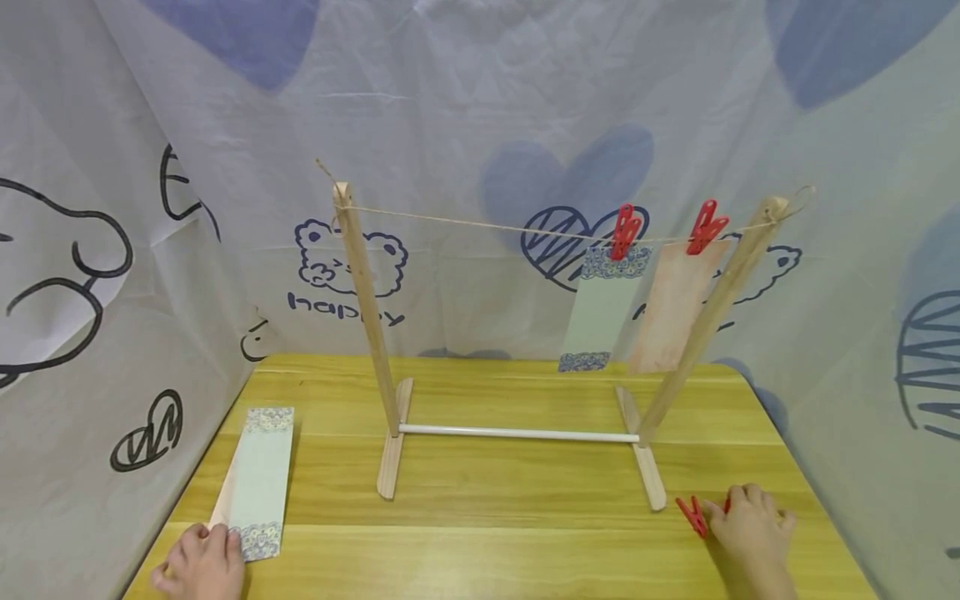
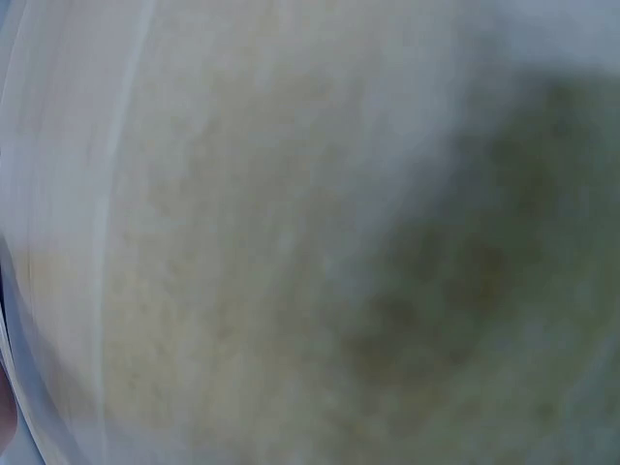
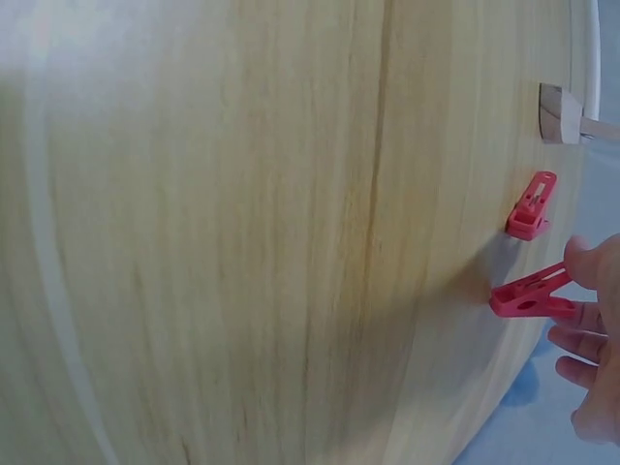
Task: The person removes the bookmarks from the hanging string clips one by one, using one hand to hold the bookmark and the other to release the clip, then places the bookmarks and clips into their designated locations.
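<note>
My left hand [image 1: 201,562] is at the lower left corner of two overlapping paper cards, fingers bent against it; whether they pinch the paper I cannot tell. The upper, pale green card [image 1: 260,483] has blue lace-patterned ends, and a pinkish card [image 1: 222,506] sticks out beneath it. At the front right, my right hand [image 1: 752,525] pinches a red clothespin [image 3: 528,294] between thumb and fingers, close over the table. A second red clothespin [image 1: 693,517] lies just beside it. The left wrist view shows mostly blurred tabletop.
A wooden stand [image 1: 363,308] with a white crossbar [image 1: 517,433] occupies the middle. Across its posts runs a string [image 1: 465,222], where red clothespins [image 1: 625,233] hold a green card [image 1: 602,308] and a pinkish card [image 1: 670,308]. Printed cloth [image 1: 450,108] surrounds the table.
</note>
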Action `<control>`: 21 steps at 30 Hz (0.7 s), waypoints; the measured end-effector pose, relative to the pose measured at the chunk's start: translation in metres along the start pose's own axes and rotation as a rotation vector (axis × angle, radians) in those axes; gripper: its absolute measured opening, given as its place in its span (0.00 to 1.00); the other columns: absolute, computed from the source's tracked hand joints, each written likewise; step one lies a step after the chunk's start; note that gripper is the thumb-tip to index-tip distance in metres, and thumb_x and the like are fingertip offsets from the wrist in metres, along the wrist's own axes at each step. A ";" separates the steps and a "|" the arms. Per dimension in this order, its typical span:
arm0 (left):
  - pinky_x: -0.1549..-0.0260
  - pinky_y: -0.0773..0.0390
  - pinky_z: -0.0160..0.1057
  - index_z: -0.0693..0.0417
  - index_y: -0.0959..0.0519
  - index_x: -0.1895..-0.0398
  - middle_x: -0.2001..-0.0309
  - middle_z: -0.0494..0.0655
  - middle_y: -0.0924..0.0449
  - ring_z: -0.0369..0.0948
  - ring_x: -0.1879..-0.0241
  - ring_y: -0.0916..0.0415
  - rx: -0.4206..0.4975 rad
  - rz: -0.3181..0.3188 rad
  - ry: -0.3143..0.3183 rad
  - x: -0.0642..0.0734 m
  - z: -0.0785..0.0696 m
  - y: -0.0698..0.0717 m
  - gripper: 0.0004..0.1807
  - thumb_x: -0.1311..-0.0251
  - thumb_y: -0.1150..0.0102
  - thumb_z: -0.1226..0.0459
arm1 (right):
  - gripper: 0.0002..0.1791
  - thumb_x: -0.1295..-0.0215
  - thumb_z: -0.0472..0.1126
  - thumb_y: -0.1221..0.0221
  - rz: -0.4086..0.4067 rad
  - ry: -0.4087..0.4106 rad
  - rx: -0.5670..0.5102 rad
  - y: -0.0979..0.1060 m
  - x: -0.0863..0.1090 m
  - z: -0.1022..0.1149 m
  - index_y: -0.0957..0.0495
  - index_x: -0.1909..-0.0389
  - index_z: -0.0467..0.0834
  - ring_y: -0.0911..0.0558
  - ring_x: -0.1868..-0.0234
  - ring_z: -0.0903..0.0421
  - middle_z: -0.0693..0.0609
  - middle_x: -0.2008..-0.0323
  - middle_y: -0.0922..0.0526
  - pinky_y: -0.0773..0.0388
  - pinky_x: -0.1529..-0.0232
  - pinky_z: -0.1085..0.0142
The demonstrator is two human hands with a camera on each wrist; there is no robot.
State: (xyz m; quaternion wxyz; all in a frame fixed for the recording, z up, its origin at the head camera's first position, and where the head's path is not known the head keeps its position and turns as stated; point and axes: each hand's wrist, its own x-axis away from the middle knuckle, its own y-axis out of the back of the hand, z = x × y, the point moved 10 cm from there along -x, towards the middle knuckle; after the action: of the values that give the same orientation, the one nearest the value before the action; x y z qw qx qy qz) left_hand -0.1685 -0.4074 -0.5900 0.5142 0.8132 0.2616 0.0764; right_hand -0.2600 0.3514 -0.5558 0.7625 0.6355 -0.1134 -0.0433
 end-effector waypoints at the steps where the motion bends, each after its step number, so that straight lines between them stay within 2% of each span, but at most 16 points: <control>1: 0.54 0.61 0.66 0.62 0.35 0.69 0.58 0.67 0.44 0.65 0.54 0.50 -0.008 0.004 0.001 -0.001 0.001 -0.001 0.09 0.34 0.59 0.64 | 0.39 0.38 0.64 0.53 0.000 -0.002 0.003 -0.001 0.000 0.000 0.33 0.51 0.28 0.42 0.46 0.32 0.30 0.48 0.37 0.55 0.52 0.33; 9: 0.53 0.61 0.66 0.62 0.35 0.68 0.57 0.67 0.44 0.64 0.53 0.51 -0.059 0.049 0.022 -0.004 0.006 -0.007 0.11 0.33 0.61 0.62 | 0.43 0.38 0.66 0.56 0.024 -0.012 0.005 -0.008 -0.002 -0.002 0.35 0.49 0.26 0.43 0.46 0.32 0.29 0.48 0.38 0.55 0.52 0.34; 21: 0.52 0.62 0.66 0.62 0.36 0.65 0.54 0.66 0.45 0.64 0.51 0.52 -0.099 0.088 0.041 -0.008 0.011 -0.015 0.14 0.31 0.64 0.58 | 0.35 0.36 0.62 0.54 -0.052 -0.019 0.002 -0.012 0.000 -0.006 0.31 0.58 0.29 0.39 0.47 0.34 0.31 0.51 0.35 0.53 0.51 0.35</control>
State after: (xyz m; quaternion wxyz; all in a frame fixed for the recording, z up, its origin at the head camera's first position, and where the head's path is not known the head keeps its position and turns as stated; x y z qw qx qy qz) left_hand -0.1759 -0.4152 -0.6069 0.5442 0.7959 0.2321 0.1286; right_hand -0.2577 0.3548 -0.5686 0.7594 0.6385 -0.1039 -0.0692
